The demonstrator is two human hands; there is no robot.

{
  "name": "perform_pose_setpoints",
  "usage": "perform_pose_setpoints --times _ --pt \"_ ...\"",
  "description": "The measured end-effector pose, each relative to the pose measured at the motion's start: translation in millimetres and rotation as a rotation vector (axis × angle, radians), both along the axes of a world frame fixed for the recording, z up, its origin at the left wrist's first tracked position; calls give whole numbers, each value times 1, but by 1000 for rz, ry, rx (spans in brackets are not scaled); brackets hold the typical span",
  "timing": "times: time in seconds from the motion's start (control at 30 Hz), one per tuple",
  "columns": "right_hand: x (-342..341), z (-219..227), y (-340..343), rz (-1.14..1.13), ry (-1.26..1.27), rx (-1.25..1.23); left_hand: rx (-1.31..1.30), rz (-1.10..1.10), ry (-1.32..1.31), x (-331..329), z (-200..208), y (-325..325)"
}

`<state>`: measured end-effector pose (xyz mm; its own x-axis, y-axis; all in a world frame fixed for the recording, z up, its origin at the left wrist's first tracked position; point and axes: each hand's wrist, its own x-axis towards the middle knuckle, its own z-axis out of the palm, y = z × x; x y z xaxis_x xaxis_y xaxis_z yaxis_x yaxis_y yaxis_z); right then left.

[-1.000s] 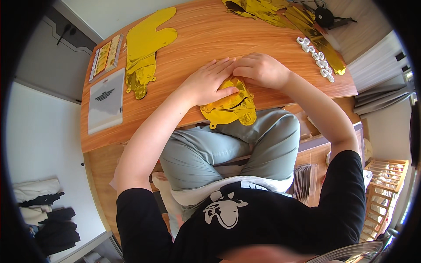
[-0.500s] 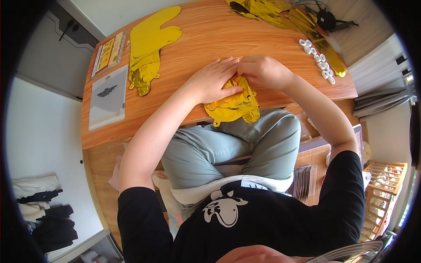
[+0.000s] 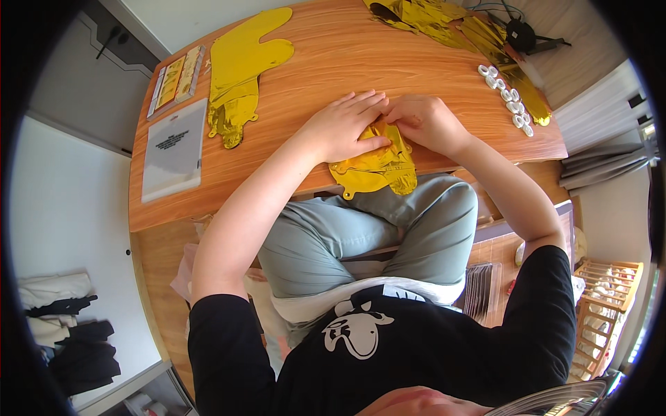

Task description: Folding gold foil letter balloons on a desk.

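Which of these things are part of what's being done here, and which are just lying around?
Part of the job:
- folded gold foil balloon, being handled
- perhaps the flat gold foil balloon, similar material

Seemingly just lying about:
- small white rings
- clear plastic sleeve
- shallow box
- black device
- clothes

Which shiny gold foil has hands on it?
The folded foil at the near edge of the table: the left hand rests on it, the right hand is at its top. The left foil and far right foils lie untouched.
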<state>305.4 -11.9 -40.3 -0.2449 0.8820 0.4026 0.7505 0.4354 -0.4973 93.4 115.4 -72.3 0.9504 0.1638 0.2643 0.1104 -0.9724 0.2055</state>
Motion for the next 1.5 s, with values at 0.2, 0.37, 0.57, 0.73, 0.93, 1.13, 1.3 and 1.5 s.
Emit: perform_pose_setpoints --times 0.2,0.37,0.57,0.73,0.93,1.13,1.3,1.5 --pt "5 -8 -4 -24 91 -27 23 -7 6 1 -2 1" --pt "-1 -7 -15 -58 -48 108 24 2 28 -1 -1 1" --pt "-2 -4 -22 -66 -126 107 33 4 40 0 0 1" --pt "1 -3 -23 -28 -174 63 35 3 31 0 1 1" --pt "3 -7 -32 -43 -302 139 72 -23 44 -3 9 2" --pt "1 -9 -28 -22 -270 140 -1209 -90 -185 -12 29 43" --pt "7 -9 -31 -38 -300 101 -111 -63 63 12 52 16" --pt "3 11 -28 20 -396 24 -96 -176 112 11 19 7"
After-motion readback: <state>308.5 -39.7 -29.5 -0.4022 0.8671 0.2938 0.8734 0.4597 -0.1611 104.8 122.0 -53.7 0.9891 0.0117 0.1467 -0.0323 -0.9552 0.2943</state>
